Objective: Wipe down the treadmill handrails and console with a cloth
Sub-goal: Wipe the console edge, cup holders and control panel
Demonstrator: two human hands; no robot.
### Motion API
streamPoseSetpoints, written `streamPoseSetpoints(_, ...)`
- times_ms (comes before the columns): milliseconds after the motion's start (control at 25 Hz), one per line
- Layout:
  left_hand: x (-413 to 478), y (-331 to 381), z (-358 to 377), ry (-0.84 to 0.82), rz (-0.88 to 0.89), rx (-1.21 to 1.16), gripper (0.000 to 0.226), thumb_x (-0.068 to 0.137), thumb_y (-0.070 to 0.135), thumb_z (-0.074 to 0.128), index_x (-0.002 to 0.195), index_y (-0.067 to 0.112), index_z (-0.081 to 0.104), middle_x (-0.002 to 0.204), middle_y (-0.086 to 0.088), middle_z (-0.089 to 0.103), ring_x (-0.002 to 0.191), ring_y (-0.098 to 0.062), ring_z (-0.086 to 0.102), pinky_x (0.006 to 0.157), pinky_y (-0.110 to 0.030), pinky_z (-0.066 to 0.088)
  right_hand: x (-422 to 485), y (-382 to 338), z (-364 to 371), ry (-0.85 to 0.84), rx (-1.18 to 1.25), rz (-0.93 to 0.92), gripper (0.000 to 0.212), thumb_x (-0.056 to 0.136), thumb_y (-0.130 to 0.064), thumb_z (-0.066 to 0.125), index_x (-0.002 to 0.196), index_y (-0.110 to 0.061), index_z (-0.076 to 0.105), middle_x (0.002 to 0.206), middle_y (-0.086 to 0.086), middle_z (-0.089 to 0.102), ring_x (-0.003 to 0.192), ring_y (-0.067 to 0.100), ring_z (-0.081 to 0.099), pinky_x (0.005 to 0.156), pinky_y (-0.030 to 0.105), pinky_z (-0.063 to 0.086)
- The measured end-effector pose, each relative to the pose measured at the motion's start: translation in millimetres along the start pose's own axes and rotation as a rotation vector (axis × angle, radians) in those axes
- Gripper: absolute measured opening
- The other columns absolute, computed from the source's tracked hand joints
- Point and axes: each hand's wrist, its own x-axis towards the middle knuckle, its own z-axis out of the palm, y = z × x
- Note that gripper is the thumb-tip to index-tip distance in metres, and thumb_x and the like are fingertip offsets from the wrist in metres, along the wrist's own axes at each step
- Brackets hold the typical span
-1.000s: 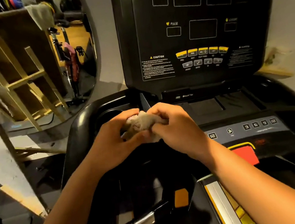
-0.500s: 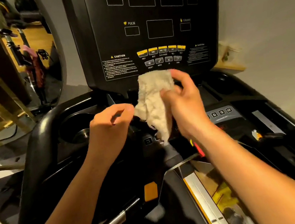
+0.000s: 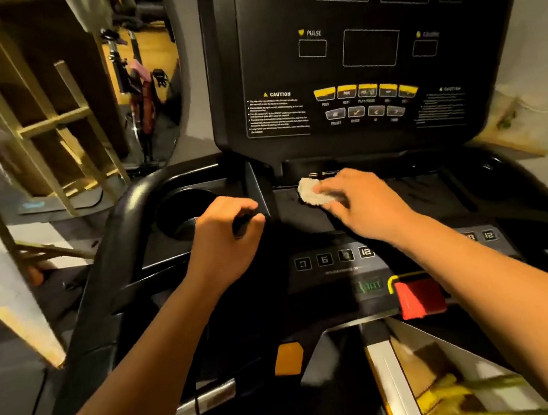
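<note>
Head view: right hand (image 3: 358,202) pressing cloth (image 3: 312,195) flat on console (image 3: 368,57) tray below display, fingers clamped over cloth. Left hand (image 3: 226,237) curled loosely beside cup holder (image 3: 180,215), fingers together, holding nothing. Left handrail (image 3: 115,247) untouched.
</note>
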Motion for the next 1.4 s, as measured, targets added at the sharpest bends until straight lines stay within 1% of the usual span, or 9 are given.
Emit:
streamPoseSetpoints(80,-1,1,-3,-0.048,0.022,0.029,0.026,0.088,0.021,0.066,0.114,0.017,0.068,0.111,-0.001,0.066,0.103,-0.01,0.058,0.092,-0.015,0.038,16,-30,14,-0.043,0.014,-0.064,0.029,0.092,-0.024,0.053,0.119,-0.025,0.063,0.104,0.007,0.055,0.097,0.03,0.056,0.084,0.041,0.048)
streamPoseSetpoints(160,-2,-1,-2,-0.114,0.062,0.05,0.031,0.087,0.019,0.066,0.118,0.022,0.067,0.113,0.0,0.067,0.107,-0.016,0.059,0.096,-0.028,0.044,24,-56,21,-0.126,0.052,-0.068,0.029,0.093,-0.022,0.047,0.118,-0.023,0.062,0.105,0.007,0.048,0.094,0.028,0.052,0.083,0.038,0.046)
streamPoseSetpoints(240,-3,-2,-1,-0.161,0.077,0.063,0.033,0.086,0.019,0.067,0.119,0.026,0.067,0.114,0.004,0.067,0.108,-0.017,0.059,0.095,-0.037,0.048,22,-38,13,-0.16,-0.018,-0.042,0.031,0.09,-0.019,0.048,0.117,-0.023,0.062,0.103,0.007,0.047,0.095,0.03,0.053,0.084,0.038,0.048)
streamPoseSetpoints(440,-2,-5,3,-0.155,0.075,0.055,0.032,0.086,0.022,0.067,0.118,0.028,0.068,0.115,0.008,0.067,0.109,-0.016,0.058,0.094,-0.039,0.049,-4,33,-24,-0.14,-0.182,0.098,0.03,0.087,-0.016,0.057,0.114,-0.023,0.068,0.104,0.013,0.053,0.096,0.039,0.058,0.086,0.041,0.05)
streamPoseSetpoints(680,-2,-5,1,-0.131,0.124,-0.03,0.029,0.084,0.018,0.068,0.112,0.022,0.071,0.108,0.008,0.07,0.103,-0.013,0.063,0.091,-0.042,0.052,17,-57,15,-0.063,0.059,-0.252,0.031,0.089,-0.008,0.047,0.113,-0.009,0.067,0.106,0.015,0.056,0.098,0.03,0.054,0.086,0.04,0.044)
streamPoseSetpoints(920,-2,-9,3,-0.151,0.085,0.028,0.031,0.087,0.028,0.065,0.118,0.028,0.068,0.114,0.007,0.068,0.108,-0.015,0.06,0.092,-0.043,0.051,5,19,-19,-0.115,-0.106,0.036,0.031,0.084,-0.016,0.058,0.114,-0.022,0.068,0.105,0.013,0.056,0.099,0.037,0.058,0.088,0.042,0.049)
streamPoseSetpoints(1160,-3,-7,3,-0.138,0.145,0.007,0.031,0.084,0.025,0.064,0.113,0.02,0.071,0.108,0.004,0.071,0.102,-0.012,0.062,0.09,-0.041,0.051,10,-66,9,-0.068,0.226,-0.143,0.028,0.092,-0.015,0.046,0.107,-0.013,0.069,0.107,0.01,0.06,0.101,0.025,0.055,0.093,0.039,0.043)
streamPoseSetpoints(1320,-4,-7,-1,-0.162,0.127,0.032,0.036,0.083,0.029,0.062,0.118,0.021,0.069,0.114,0.005,0.07,0.11,-0.014,0.06,0.096,-0.04,0.048,-4,-15,-12,-0.176,0.032,-0.056,0.019,0.085,-0.02,0.053,0.094,-0.027,0.068,0.091,0.001,0.054,0.09,0.026,0.057,0.082,0.042,0.049)
streamPoseSetpoints(1400,-4,-8,-1,-0.19,0.099,0.063,0.038,0.084,0.033,0.06,0.12,0.023,0.067,0.116,0.006,0.069,0.113,-0.016,0.058,0.099,-0.04,0.046,-12,10,-24,-0.135,-0.009,0.06,0.016,0.083,-0.018,0.058,0.088,-0.029,0.068,0.089,0.001,0.053,0.088,0.029,0.059,0.08,0.04,0.05)
